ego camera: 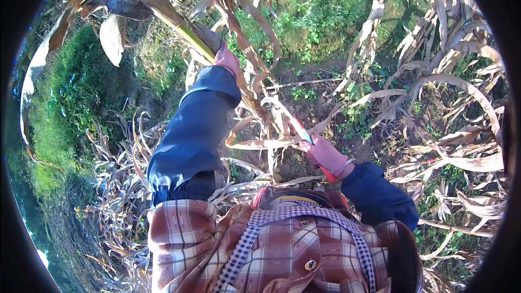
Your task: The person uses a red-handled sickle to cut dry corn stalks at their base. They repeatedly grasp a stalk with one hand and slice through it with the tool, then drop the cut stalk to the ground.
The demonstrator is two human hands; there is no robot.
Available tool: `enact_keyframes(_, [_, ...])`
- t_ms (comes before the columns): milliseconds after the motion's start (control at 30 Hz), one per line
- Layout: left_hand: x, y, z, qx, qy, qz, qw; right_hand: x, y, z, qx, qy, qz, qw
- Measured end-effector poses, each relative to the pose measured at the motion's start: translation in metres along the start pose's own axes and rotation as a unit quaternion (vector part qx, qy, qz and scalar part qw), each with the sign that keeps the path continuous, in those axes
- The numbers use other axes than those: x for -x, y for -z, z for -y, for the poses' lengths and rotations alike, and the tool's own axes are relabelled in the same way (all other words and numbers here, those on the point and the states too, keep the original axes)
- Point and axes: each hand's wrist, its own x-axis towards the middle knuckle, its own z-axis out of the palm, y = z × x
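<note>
My left hand [228, 63] is stretched forward and closed around a dry corn stalk [193, 40]. The stalk leans to the upper left, yellow-green along one stretch, with brown withered leaves hanging from its far end. Lower and to the right, my right hand [327, 155] grips the red handle of a sickle [299, 126]. A blue band shows on the handle just ahead of my fingers. The pale curved blade [281, 106] points up and left among dry leaves near the stalk bases. Leaves partly overlap the blade, so I cannot tell whether it touches a stalk.
Dry corn plants [427, 69] stand and lean at the right. Fallen leaves and stalks [122, 179] lie in a heap at the left. Green weeds [309, 28] grow ahead, and a grassy bank [77, 85] borders the left side. A checked apron strap [301, 211] crosses my front.
</note>
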Motion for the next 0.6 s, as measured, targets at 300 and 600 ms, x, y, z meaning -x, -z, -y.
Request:
enact_keyframes(300, [0.057, -0.005, -0.042, 0.64, 0.226, -0.094, 0.728, -0.075, -0.053, 0.027, -0.168, -0.004, 0.078, 0.983])
enact_keyframes(600, [0.075, -0.034, 0.0, -0.133, -0.032, 0.079, 0.987, -0.106, -0.079, 0.015, -0.088, -0.082, 0.105, 0.987])
